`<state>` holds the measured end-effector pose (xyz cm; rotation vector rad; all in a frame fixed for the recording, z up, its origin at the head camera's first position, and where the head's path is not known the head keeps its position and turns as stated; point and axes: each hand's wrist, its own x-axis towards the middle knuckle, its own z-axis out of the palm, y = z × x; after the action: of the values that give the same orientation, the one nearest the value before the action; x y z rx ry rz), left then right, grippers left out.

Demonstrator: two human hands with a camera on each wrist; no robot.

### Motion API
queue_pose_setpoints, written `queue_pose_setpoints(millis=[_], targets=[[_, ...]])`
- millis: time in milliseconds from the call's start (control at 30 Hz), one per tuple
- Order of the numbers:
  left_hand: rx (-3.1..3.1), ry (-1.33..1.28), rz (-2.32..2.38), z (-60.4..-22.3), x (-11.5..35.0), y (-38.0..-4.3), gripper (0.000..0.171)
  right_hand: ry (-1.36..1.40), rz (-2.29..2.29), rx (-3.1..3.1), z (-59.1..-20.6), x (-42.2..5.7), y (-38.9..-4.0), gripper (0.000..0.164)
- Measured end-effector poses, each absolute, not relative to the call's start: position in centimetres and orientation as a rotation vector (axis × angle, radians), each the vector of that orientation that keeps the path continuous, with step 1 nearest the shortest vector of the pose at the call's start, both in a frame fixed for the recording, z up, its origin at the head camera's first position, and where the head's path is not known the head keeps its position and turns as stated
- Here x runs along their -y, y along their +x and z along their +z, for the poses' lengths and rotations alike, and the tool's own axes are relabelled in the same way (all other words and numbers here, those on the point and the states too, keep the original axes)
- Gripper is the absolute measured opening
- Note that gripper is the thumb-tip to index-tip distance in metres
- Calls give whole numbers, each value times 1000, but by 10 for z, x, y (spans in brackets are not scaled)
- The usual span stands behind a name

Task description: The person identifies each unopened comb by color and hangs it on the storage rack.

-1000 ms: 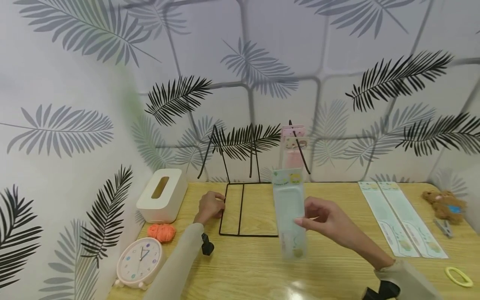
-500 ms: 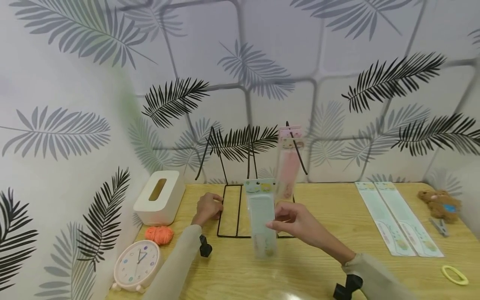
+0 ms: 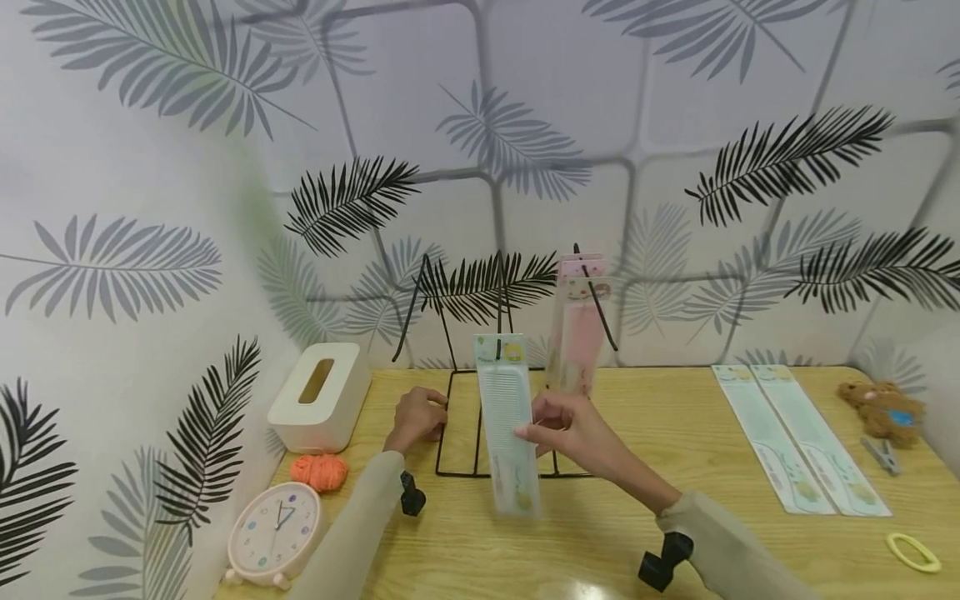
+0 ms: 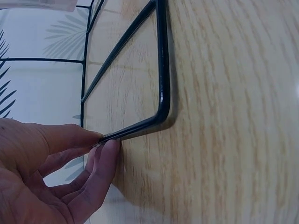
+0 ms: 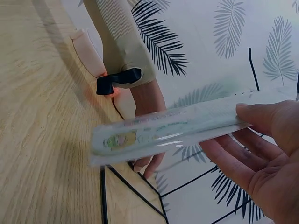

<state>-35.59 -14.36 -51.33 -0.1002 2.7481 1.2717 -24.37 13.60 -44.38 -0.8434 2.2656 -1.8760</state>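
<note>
In the head view, my right hand pinches a pale green comb in a clear package by its right edge, thumb in front. The package hangs nearly upright before the black wire display rack. The tip of the rack's middle hook shows at the package's header card. My left hand pinches the left wire of the rack's base; the left wrist view shows the thumb and fingers on that wire. Pink packaged combs hang on the right hook. Nothing hangs on the left hook.
Two more green packaged combs lie on the table at right, with a brown plush bear, a grey clip and a yellow ring beyond. At left are a white tissue box, orange yarn and a pink clock.
My right hand has carried the packaged green comb leftward from near the right hook to the middle hook, then raised it slightly. My left hand has stayed on the rack's base.
</note>
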Motion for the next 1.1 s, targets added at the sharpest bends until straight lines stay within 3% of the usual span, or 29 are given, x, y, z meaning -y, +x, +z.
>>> queue_pose_setpoints(millis=[733,1100], targets=[[-2766,-89,1249,-516,143,-355,33,-340,-2041,-2603,-444,-107,-313,25],[-2778,-104,1218,-516,141,-356,32,-258,-2083,-2703,-444,-97,-336,35]])
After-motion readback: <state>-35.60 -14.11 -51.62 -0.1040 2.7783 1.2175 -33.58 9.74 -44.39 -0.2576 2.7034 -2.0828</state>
